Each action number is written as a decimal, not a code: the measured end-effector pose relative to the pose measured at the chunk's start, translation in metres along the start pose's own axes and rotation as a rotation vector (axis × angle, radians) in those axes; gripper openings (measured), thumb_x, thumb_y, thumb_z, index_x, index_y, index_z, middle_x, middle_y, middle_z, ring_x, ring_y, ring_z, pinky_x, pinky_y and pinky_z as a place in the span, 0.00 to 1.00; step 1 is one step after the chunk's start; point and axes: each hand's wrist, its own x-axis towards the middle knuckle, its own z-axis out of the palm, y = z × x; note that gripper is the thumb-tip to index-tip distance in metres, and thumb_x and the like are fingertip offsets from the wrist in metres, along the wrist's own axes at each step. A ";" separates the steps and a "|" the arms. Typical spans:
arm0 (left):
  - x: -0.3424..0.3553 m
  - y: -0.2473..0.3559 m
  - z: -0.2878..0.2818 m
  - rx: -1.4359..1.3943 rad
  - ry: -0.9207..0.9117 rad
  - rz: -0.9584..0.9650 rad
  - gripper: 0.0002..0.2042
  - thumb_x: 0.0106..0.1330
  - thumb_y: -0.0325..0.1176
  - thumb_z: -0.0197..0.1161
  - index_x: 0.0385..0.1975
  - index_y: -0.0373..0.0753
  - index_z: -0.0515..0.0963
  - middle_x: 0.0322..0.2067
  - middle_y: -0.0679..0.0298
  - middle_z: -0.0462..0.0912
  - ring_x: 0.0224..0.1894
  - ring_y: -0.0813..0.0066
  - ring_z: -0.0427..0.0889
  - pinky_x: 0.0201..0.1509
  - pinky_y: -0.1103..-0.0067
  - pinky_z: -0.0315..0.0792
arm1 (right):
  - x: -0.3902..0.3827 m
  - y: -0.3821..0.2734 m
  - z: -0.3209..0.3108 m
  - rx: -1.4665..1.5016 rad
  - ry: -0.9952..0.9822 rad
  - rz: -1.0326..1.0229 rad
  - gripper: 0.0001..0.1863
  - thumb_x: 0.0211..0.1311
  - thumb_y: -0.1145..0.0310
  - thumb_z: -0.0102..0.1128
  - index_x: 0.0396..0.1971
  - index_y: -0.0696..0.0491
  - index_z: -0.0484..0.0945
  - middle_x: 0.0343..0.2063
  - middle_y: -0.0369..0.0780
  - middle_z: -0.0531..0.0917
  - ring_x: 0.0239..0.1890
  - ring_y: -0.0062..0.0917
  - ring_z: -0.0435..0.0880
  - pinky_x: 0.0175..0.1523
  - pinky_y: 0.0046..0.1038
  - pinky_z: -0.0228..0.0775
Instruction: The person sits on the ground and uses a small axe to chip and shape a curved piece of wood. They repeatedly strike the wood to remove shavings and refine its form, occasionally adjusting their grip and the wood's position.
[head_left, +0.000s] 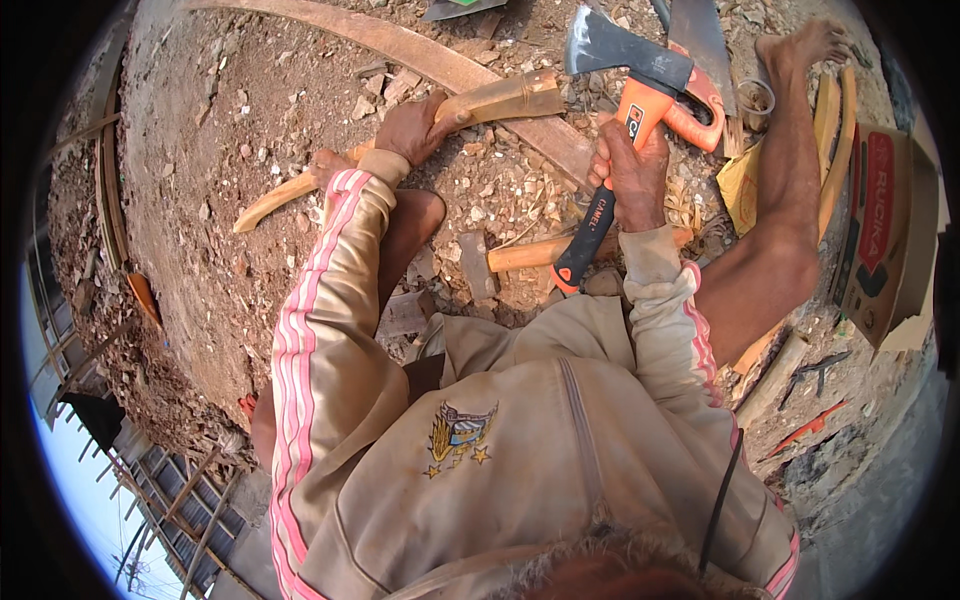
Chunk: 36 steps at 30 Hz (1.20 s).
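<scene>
My left hand (412,128) is closed around a curved, light-brown piece of wood (515,97), which lies slantwise over the ground with its broad cut end to the right. In my right hand (637,175) is a hatchet (645,95) with an orange and black handle. Its dark steel head is at the far side, blade edge facing left, apart from the wood's broad end. Toes of my left foot (326,163) show beside the wood's narrower part. Between my knees lies a hammer-like tool (478,265) with a wooden handle, partly covered by the hatchet's grip.
A long flat plank (400,50) curves across the ground behind. Beyond the hatchet is a saw (705,40) with an orange handle. A small cup (754,98), a yellow sack piece (740,190) and a cardboard box (885,235) are on the right. Stones and wood chips litter the dirt.
</scene>
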 end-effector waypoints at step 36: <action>0.000 0.007 -0.001 0.045 0.074 0.001 0.31 0.71 0.66 0.46 0.50 0.41 0.75 0.35 0.45 0.85 0.39 0.40 0.83 0.42 0.55 0.74 | -0.003 0.016 0.011 -0.082 0.013 -0.099 0.08 0.67 0.74 0.61 0.37 0.54 0.69 0.20 0.30 0.72 0.14 0.12 0.69 0.18 0.18 0.64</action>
